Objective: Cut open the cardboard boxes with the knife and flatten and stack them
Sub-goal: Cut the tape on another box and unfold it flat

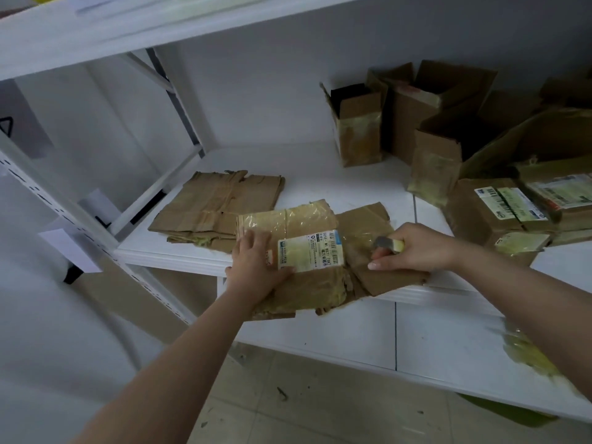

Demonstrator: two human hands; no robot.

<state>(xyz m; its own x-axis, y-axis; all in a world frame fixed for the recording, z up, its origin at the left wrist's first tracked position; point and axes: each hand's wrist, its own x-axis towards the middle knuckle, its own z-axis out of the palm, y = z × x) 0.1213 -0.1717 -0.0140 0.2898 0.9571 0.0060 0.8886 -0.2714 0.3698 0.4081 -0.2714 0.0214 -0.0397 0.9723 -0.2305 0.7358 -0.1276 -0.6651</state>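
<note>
Left hand (pixel 256 267): your fingers lie spread, pressing the flattened box (pixel 307 251) on the shelf (pixel 336 181).
Right hand (pixel 413 248): your fingers curl round the knife (pixel 389 243), apparently touching cardboard.

Knife (pixel 389 244): only a grey tip and a bit of yellow handle showed past the right hand (pixel 416 248); the rest sat hidden in the grip, blade edge not discernible. Left hand (pixel 253 267) covered part of the flattened box (pixel 307 251) and a corner of its shipping label (pixel 312 249); label print too small to read. Flat stack (pixel 217 206) partly tucked under that box; sheet count unclear. Boxes at right (pixel 512 206) cut off by the frame edge. Open box (pixel 355 123) interior dark, contents indistinguishable.
</note>
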